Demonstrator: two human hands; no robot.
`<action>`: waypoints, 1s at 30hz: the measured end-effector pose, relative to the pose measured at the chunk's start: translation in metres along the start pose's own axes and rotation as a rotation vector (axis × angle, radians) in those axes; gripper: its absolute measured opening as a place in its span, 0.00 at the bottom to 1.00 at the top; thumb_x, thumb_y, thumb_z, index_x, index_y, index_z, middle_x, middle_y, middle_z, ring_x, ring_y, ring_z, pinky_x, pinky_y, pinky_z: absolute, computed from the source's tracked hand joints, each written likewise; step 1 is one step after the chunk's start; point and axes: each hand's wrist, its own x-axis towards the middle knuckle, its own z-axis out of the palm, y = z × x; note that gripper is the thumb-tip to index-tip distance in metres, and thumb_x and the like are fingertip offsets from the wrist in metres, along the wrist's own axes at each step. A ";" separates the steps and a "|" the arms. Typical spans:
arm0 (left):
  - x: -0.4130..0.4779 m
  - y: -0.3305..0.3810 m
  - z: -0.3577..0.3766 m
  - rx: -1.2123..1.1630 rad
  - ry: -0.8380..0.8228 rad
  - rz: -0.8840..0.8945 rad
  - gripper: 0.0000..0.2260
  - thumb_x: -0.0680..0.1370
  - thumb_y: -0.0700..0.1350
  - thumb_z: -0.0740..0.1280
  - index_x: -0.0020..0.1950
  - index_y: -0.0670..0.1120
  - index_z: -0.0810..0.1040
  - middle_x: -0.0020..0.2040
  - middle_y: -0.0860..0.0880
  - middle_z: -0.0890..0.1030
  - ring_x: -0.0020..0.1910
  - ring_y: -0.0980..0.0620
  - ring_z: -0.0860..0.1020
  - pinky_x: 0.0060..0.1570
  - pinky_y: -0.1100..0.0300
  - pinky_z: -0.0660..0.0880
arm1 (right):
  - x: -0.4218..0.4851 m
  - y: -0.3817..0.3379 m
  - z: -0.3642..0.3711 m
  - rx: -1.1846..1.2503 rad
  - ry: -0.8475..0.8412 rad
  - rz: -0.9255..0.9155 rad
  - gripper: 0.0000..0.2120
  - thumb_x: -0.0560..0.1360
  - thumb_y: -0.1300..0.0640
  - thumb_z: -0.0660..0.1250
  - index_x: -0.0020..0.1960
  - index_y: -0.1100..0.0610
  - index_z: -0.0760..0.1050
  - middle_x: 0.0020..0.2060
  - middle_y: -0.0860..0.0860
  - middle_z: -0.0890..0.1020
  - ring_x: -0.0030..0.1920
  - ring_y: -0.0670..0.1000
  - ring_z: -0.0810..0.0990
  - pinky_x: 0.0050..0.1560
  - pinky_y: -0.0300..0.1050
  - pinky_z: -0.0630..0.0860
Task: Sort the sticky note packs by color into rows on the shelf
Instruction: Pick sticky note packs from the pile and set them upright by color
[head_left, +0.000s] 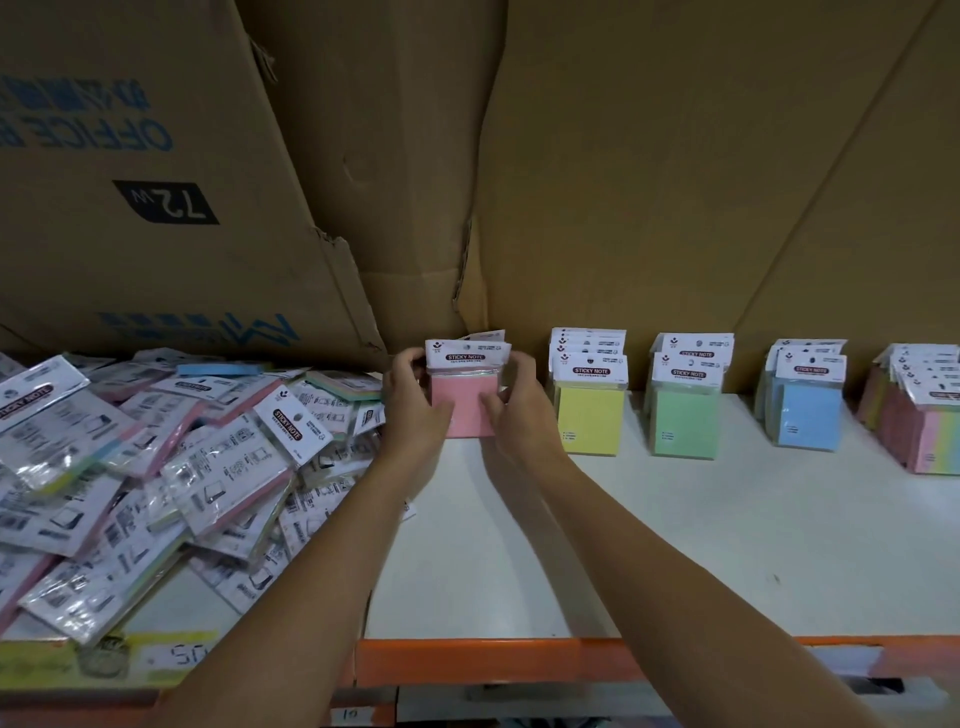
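White metal shelf (675, 545) | clasps upright pink plastic-wrapped sticky note pack (460, 410), left hand (413, 415) and right hand (522, 415) fingers curled round its sides | best squared level with yellow pack row (591, 415).

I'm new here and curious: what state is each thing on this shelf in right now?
pink packs: upright, held from both sides.
left grip: holds pink packs.
right grip: holds pink packs.
yellow row: upright, sorted.
green row: upright, sorted.
blue row: upright, sorted.
rainbow row: upright, cut off by frame.
pile: loose, unsorted.
box: torn edge.
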 end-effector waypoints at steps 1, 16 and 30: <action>0.002 0.001 0.002 0.040 0.011 -0.036 0.26 0.74 0.27 0.64 0.69 0.46 0.66 0.68 0.42 0.70 0.63 0.44 0.74 0.58 0.51 0.77 | 0.003 -0.002 0.002 -0.023 -0.009 0.034 0.24 0.79 0.58 0.65 0.72 0.57 0.62 0.58 0.58 0.79 0.56 0.58 0.79 0.51 0.51 0.75; -0.037 -0.002 0.009 0.428 0.001 0.077 0.29 0.78 0.43 0.66 0.77 0.44 0.58 0.72 0.42 0.66 0.69 0.42 0.68 0.63 0.47 0.71 | -0.029 -0.006 -0.008 0.017 0.001 0.180 0.21 0.80 0.55 0.64 0.71 0.58 0.67 0.62 0.55 0.76 0.59 0.55 0.78 0.54 0.46 0.74; -0.156 -0.018 -0.090 -0.108 -0.096 -0.107 0.12 0.80 0.42 0.66 0.41 0.57 0.81 0.40 0.53 0.83 0.41 0.50 0.80 0.41 0.55 0.75 | -0.156 0.018 -0.063 0.357 -0.088 0.250 0.07 0.81 0.61 0.63 0.46 0.61 0.78 0.25 0.46 0.77 0.27 0.41 0.74 0.28 0.30 0.70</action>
